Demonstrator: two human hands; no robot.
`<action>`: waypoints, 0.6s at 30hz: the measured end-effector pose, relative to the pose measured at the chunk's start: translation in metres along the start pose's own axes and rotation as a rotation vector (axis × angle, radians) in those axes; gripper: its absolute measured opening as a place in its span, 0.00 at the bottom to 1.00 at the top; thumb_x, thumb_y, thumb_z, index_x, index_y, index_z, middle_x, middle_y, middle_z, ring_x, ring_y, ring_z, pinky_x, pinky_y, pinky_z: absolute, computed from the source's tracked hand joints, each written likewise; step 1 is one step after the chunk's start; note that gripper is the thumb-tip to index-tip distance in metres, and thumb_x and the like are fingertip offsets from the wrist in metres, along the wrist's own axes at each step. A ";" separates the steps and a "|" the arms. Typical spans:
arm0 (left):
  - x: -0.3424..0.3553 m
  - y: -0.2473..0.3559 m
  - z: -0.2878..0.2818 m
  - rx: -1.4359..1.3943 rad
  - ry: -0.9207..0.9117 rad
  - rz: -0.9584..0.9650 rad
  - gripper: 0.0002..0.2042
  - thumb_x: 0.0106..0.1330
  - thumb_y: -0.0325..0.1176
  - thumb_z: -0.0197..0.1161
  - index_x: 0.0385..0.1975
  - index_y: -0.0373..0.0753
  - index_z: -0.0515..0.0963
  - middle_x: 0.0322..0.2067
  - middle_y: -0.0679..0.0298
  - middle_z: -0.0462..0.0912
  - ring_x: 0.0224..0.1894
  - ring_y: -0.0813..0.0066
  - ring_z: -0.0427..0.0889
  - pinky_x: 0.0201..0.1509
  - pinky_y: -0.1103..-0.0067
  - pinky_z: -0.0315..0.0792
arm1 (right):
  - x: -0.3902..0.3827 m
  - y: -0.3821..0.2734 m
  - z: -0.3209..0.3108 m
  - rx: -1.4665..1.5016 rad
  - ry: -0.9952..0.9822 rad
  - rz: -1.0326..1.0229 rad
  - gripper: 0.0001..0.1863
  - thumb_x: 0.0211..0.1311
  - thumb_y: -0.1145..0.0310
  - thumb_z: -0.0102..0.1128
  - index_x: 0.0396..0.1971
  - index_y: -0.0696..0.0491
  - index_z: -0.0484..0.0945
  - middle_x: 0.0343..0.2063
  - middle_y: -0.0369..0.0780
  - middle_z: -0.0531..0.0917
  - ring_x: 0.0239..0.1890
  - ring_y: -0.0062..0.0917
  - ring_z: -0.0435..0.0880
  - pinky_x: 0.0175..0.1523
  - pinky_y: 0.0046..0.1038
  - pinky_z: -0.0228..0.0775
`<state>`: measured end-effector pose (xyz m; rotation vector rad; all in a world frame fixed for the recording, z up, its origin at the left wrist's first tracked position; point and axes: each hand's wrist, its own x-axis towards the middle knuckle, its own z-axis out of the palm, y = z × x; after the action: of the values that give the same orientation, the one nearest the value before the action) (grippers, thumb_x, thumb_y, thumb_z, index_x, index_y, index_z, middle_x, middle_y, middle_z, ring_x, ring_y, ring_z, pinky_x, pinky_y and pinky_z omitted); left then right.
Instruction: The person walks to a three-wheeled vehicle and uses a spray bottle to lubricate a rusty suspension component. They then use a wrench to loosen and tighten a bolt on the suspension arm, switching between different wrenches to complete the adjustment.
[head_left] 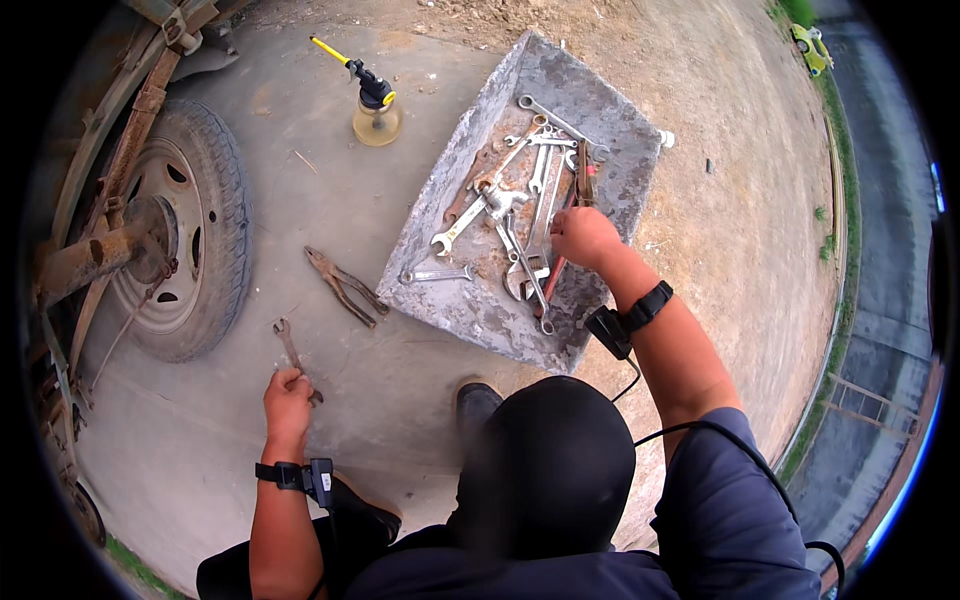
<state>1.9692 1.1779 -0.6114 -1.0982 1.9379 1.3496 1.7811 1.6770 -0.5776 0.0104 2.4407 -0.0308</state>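
My left hand [287, 404] is closed around a rusty open-end wrench [289, 345], whose jaw points away from me above the concrete. My right hand [584, 238] reaches into the right side of a worn grey metal tray [430, 290]. Its fingers are curled over a long red tool [556, 283], and what they pinch, if anything, is hidden. Beside that hand lie a heap of silvery combination wrenches [463, 222] and an adjustable wrench [523, 279]. One short wrench [437, 274] rests apart near the tray's left corner.
Rusty pliers [345, 285] lie on the concrete left of the tray. Beyond them stands a spray bottle [377, 118] with a yellow nozzle. A wheel [190, 230] and rusty axle [90, 262] take up the far left. My shoe [478, 405] is close to the tray.
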 end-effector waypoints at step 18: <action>-0.008 0.006 -0.001 -0.023 0.001 -0.013 0.13 0.68 0.29 0.59 0.49 0.31 0.75 0.35 0.63 0.81 0.34 0.78 0.80 0.35 0.81 0.73 | 0.072 -0.006 -0.015 0.195 0.390 0.182 0.18 0.58 0.63 0.60 0.44 0.60 0.79 0.42 0.52 0.85 0.47 0.45 0.85 0.53 0.40 0.77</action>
<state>1.9681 1.1804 -0.6020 -1.1198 1.9174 1.3679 1.7163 1.6711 -0.6129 0.3556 2.8045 -0.2019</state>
